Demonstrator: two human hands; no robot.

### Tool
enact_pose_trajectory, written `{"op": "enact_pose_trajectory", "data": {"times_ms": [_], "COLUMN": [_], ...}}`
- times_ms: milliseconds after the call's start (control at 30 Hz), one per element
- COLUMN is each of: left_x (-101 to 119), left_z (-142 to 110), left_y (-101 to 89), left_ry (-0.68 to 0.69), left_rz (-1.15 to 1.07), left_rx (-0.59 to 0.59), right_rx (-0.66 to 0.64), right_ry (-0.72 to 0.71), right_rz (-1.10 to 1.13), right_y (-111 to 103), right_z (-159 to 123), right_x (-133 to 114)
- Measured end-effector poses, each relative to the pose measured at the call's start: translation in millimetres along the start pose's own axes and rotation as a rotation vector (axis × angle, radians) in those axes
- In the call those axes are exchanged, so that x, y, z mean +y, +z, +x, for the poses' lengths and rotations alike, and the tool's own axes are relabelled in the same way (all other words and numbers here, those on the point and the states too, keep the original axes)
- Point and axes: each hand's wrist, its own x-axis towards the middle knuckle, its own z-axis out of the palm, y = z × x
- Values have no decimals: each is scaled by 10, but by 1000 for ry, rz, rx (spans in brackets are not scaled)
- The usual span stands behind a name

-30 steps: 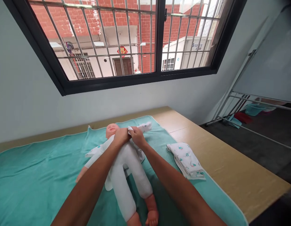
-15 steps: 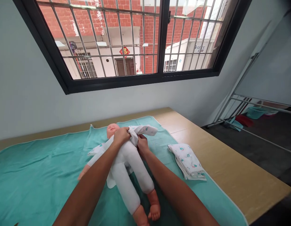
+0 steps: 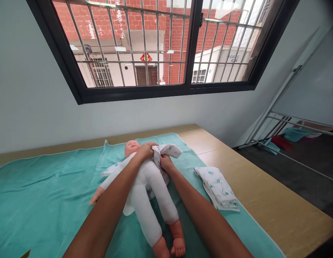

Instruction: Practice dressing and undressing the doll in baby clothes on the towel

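Note:
A baby doll (image 3: 147,181) with a white cloth body lies on its back, head toward the window and feet toward me. At its side, a white printed baby shirt (image 3: 170,150) is bunched up around the arm on the right. My left hand (image 3: 146,151) is closed on the shirt's edge over the doll's chest. Lower and to the right, my right hand (image 3: 166,163) grips the bunched sleeve part with curled fingers. The doll's arm on that side is hidden by cloth and hands. More of the shirt shows beneath the body and at the left shoulder.
A folded printed baby garment (image 3: 217,188) lies right of the doll on a green sheet (image 3: 53,186). The sheet covers much of a wooden table (image 3: 260,182). Behind stands a wall with a barred window (image 3: 134,95); a white metal rack (image 3: 295,139) is at right.
The view has shifted slightly. My left hand has moved a little to the right along the shirt, and more of the cloth shows below my right hand. Both hands keep their hold.

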Motion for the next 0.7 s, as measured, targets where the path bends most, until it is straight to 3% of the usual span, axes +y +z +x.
{"op": "enact_pose_trajectory", "data": {"times_ms": [167, 267, 400, 567, 700], "left_x": [-22, -102, -158, -110, -58], "left_z": [-83, -141, -177, -102, 54], "left_y": [-18, -28, 16, 14, -54], "left_ry": [-159, -175, -160, -162, -131], "left_rz": [197, 217, 141, -8, -128], "left_rx": [90, 53, -13, 4, -41], "right_rx": [66, 84, 156, 223, 184], "right_ry": [60, 93, 65, 4, -53], "right_rz": [-4, 17, -23, -182, -263], "right_y": [-75, -70, 26, 96, 102], "right_z": [47, 87, 126, 163, 154], "right_x": [26, 53, 85, 106, 113]}}
